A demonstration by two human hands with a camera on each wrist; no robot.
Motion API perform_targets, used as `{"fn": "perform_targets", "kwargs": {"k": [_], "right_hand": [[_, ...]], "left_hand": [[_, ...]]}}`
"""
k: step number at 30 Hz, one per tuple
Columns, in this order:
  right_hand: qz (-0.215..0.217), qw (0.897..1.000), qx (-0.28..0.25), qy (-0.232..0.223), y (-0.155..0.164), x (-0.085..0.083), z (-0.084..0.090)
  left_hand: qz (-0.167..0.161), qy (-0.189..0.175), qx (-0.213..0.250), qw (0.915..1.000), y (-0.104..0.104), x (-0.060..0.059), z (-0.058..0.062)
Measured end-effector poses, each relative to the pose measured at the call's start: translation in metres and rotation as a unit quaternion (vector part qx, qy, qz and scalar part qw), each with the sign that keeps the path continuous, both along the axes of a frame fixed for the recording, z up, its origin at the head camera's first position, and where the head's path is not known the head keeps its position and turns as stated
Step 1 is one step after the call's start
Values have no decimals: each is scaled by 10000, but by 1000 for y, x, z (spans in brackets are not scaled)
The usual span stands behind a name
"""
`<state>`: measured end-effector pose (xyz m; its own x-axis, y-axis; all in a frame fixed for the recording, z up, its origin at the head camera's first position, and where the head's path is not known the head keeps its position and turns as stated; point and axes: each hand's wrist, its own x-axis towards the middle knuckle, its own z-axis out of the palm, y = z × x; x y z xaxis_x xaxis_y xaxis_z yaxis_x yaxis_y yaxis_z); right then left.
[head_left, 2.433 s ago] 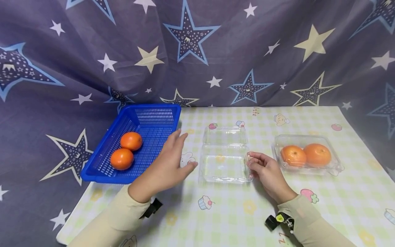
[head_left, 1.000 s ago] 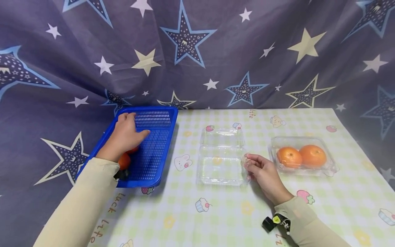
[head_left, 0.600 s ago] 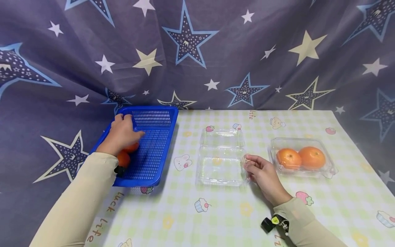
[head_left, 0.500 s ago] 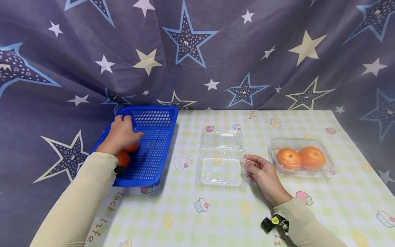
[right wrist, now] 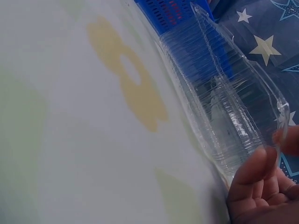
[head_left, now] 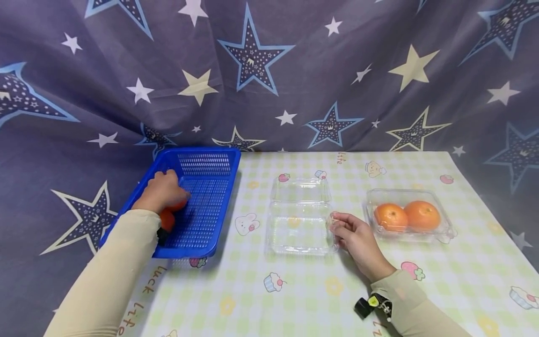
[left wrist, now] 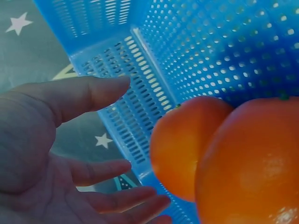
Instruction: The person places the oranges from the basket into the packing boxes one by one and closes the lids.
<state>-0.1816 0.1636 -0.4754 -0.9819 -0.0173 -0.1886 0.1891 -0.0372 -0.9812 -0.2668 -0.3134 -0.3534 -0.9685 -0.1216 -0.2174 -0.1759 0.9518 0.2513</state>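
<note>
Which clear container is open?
The middle container, pinched by the right hand: its lid lies back, while the right container is closed over two oranges.

Long pale-beige sleeves are worn: left sleeve (head_left: 105, 276), right sleeve (head_left: 414, 302). Fabric is plain, smooth, fairly close-fitting; light creasing is seen near the right cuff (head_left: 387, 283). Right-wrist camera (head_left: 363, 308) is shaped as a small black box, strapped close to the sleeve end; a bright yellow-green tag (head_left: 373, 301) and silvery metal bits (head_left: 385, 308) are fitted beside it. On the left, a black piece of gear (head_left: 162, 237) is partly shown, shape mostly hidden. Left grip (head_left: 162, 191), right grip (head_left: 359, 242) uncovered.
</note>
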Motion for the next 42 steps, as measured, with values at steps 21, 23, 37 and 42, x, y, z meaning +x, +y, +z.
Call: {"fn": "perform_targets", "kwargs": {"k": [21,23,37,42], "right_hand": [[116,9999,12,1,-2,0,-1],[136,9999,-12,1,-2,0,0],[139,9998,-25,104,-1,0,1],[132,9999,-60,70,-1,0,0]], "left_hand": [[130,-414,-19,9991,-13,-4,-19],[118,-442,-48,9989,-13,-5,-19],[-72,-354,-142,9992,-10,-8,-19],[-93,-339,-161,9992,-10,-8,-20]]}}
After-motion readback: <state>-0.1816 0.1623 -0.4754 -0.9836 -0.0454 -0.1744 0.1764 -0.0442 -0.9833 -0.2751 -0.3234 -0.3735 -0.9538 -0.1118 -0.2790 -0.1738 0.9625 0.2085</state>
